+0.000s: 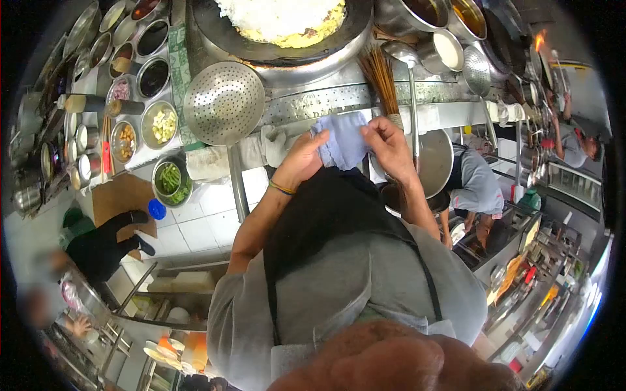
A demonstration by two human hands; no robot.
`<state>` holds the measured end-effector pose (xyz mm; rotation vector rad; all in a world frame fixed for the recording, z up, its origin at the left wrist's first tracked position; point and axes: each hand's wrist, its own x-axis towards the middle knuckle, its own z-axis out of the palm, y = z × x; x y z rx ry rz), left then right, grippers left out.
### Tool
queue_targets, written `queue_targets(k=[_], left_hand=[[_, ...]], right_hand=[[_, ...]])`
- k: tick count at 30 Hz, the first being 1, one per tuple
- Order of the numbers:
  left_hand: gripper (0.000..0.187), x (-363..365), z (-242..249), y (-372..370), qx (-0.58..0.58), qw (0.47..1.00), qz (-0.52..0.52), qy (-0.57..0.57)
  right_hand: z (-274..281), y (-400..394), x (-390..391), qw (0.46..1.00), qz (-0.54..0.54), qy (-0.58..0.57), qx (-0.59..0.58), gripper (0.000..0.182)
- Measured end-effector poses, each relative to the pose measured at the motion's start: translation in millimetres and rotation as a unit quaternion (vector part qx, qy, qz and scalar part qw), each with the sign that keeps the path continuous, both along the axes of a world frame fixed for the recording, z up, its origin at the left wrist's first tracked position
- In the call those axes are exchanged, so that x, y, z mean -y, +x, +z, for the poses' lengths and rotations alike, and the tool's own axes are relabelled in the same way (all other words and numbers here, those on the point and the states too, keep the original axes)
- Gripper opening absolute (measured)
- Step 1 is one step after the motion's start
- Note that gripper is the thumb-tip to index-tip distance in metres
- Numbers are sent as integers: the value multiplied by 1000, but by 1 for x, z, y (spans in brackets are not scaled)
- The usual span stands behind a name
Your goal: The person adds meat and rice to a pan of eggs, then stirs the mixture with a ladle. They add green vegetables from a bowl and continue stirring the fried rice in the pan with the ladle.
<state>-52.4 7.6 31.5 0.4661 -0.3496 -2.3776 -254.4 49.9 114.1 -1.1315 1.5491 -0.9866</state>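
A folded light-blue cloth is stretched between my two hands, just in front of the stove edge. My left hand grips its left side, thumb on top. On the other side, my right hand pinches the cloth's right edge between thumb and fingers. Beyond the hands sits a big wok with white rice and yellow egg in it. A perforated strainer lies to the left, its handle pointing toward me. Right of the wok is a bamboo wok brush.
Bowls of ingredients line the left, among them chopped pale pieces and green vegetables. At the right stand a ladle, a metal pot and a second strainer. A bending co-worker is close on the right; flame burns further off.
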Motion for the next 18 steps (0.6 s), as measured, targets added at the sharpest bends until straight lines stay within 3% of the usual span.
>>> queue_targets(k=[5,11,15,18], left_hand=[[34,6,5,33,123,992,24,-23],[27,3,12,56,252,956,120,-88],[29,24,53,65,361,905,132,-180],[30,58,78,55,327,899,202,-210]], right_hand=[[-33,10,9,996,-80,14,40,20],[-38,29,26,993,-13,7,120,13],[-6,36,51,995,16,-37,96,16],[15,36,79,994,-1,-79,71,19]])
